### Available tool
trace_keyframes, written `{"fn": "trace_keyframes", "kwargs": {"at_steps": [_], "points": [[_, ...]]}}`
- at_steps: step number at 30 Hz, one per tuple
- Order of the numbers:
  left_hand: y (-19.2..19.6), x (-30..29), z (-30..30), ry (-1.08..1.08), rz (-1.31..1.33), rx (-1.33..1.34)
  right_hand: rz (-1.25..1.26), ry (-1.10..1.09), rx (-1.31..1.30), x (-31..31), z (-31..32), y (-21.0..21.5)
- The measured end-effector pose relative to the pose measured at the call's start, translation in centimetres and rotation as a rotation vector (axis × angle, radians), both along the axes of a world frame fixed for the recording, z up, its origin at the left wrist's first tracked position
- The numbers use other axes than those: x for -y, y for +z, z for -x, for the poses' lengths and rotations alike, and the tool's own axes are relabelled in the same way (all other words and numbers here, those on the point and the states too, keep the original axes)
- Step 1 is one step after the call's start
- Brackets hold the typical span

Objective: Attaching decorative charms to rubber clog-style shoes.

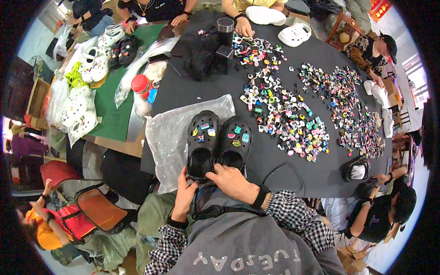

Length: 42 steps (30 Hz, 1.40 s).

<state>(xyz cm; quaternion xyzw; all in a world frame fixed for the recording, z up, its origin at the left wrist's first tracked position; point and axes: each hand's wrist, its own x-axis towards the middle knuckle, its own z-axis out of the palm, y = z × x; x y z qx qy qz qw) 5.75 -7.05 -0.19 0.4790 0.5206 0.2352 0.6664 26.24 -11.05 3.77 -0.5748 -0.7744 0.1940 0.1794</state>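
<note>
A pair of black clogs lies side by side at the near edge of the dark table, toes pointing away from me. Colourful charms dot the uppers of the left clog and the right clog. My left hand grips the left clog's heel from its outer side. Curled over the heel area between the two shoes is my right hand, its thumb against the left clog's heel; some of its fingertips are hidden. Under the clogs and to their left spreads a clear plastic bag.
Heaps of small colourful charms cover the table's middle and right. A white clog and a clear cup stand farther back. Left, a green mat holds bagged white clogs and a red-lidded jar. Other people work around the table.
</note>
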Motion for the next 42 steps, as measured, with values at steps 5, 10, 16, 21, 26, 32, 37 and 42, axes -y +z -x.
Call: {"fn": "trace_keyframes", "kwargs": {"at_steps": [5,10,16,21,26,32,37,42], "points": [[0.3,-0.3,0.0,-0.064,-0.043,-0.101,0.127,-0.185,-0.364,-0.6,-0.9,1.6],[1.1,-0.4,-0.2,-0.031,-0.015,-0.014,0.200,-0.194,-0.460,-1.0,-1.4,2.2],[1.8,-0.4,-0.4,-0.039,-0.017,-0.051,0.163,-0.171,-0.463,-0.7,-1.5,2.4],[0.6,-0.3,-0.1,-0.061,-0.081,-0.069,0.220,-0.171,-0.405,-0.5,-1.4,2.7],[0.8,-0.2,-0.2,-0.019,-0.058,-0.054,0.233,-0.116,-0.383,-0.4,-1.3,2.1],[1.3,-0.2,-0.3,-0.043,-0.049,-0.028,0.269,-0.095,-0.339,-0.2,-1.0,1.2],[1.1,-0.3,-0.1,-0.052,-0.062,-0.032,0.292,-0.089,-0.303,-0.1,-0.9,1.0],[2.1,-0.6,-0.2,-0.028,-0.015,-0.002,0.262,-0.104,-0.344,-0.2,-1.0,1.1]]}}
